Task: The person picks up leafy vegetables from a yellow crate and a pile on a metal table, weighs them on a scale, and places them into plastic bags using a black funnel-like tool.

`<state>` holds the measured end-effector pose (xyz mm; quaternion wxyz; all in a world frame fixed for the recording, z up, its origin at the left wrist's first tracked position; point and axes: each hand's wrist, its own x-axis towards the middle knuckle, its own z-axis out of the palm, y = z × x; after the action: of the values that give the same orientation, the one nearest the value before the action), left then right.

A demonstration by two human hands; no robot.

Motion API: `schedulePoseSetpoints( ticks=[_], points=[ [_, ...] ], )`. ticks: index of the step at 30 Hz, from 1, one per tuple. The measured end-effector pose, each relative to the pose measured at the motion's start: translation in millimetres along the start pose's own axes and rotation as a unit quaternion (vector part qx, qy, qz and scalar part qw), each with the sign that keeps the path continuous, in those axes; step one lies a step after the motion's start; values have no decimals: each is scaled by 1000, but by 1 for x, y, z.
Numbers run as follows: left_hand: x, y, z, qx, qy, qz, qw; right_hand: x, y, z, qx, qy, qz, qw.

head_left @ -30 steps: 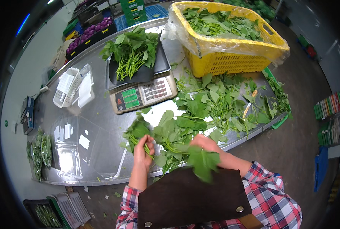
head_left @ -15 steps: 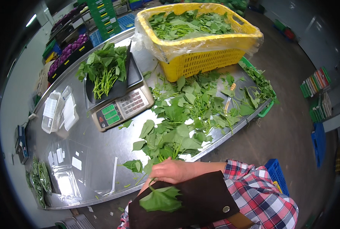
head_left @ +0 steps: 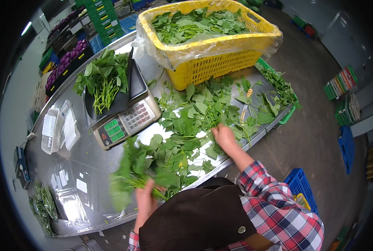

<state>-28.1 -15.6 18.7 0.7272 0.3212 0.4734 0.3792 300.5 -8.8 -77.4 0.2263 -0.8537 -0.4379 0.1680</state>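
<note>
Holding the right hand (head_left: 223,136) out ahead with bent fingers and tips hard to make out, at the end of a right forearm (head_left: 242,160) slanted up and leftward. Holding the left hand (head_left: 146,196) lower and farther left, in a curled grip, well apart from the other.

From the loose leaves (head_left: 186,124), passable over the table (head_left: 97,161) at eight o'clock, beyond the held bunch (head_left: 133,164); blocked at twelve by the yellow crate (head_left: 217,66), at nine by the scale (head_left: 137,116), at two by the knife (head_left: 249,92).
</note>
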Motion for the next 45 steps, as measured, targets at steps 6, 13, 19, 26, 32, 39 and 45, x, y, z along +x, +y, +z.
schedulePoseSetpoints(
  ticks=[6,13,19,26,32,39,45],
  points=[
    [-42,-32,19,-28,6,35,999,20,3,-3,-105,70,-69,990],
    [-33,-20,-1,-141,-53,-194,969,20,-27,-51,211,-116,-10,971],
    [13,-13,19,-192,-25,-46,980,-59,-120,-47,146,-116,-274,944],
    [33,-30,37,-131,50,2,990,-95,-122,-3,303,-304,-216,877],
    [17,-31,41,-100,62,52,992,-97,-129,3,358,-334,-112,865],
    [34,-28,32,-189,122,20,974,-100,-127,33,596,-227,-16,770],
    [31,-21,-12,-275,24,-20,961,-41,-106,-24,405,-465,-68,784]
  ],
)
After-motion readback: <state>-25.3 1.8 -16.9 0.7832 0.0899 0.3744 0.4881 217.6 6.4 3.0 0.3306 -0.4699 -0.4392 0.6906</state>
